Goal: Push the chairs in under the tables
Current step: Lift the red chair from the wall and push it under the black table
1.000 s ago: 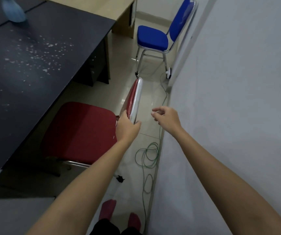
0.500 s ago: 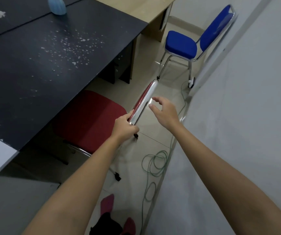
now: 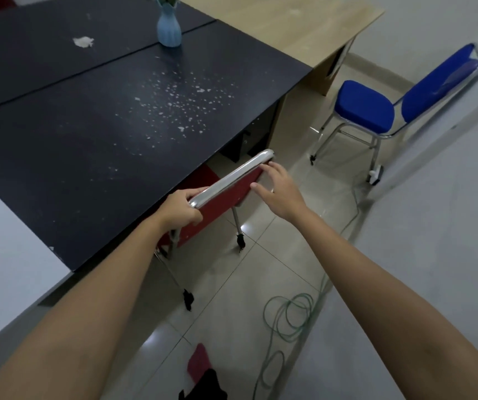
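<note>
The black bench [image 3: 116,125] fills the left of the scene. The red chair [image 3: 226,197] stands at its right edge with the seat almost wholly under the top, so only the backrest, the chrome rail and the two rear legs show. I judge the step in hand to be the end of the push on this chair. The blue chair [image 3: 364,111] waits far right, close to the wall and well apart from the wooden bench [image 3: 289,27], so it has not been pushed in.

The left hand [image 3: 180,210] grasps the near end of the chrome rail, fingers curled over it. The right hand [image 3: 281,192] is unclenched, fingers spread, tips at the far stretch of the backrest. It seems to touch, though contact is hard to confirm.

The next move calls for an even shove from both hands toward the bench, so the chair goes in straight and stops as the backrest meets the edge.

The chair has red padding on a thin bright tube frame, with small black feet on glossy tile. It looks light and should slide readily, though pushing at the top may tip it. The coiled green cable [image 3: 289,313] lies near right on the floor, apart from the legs.
</note>
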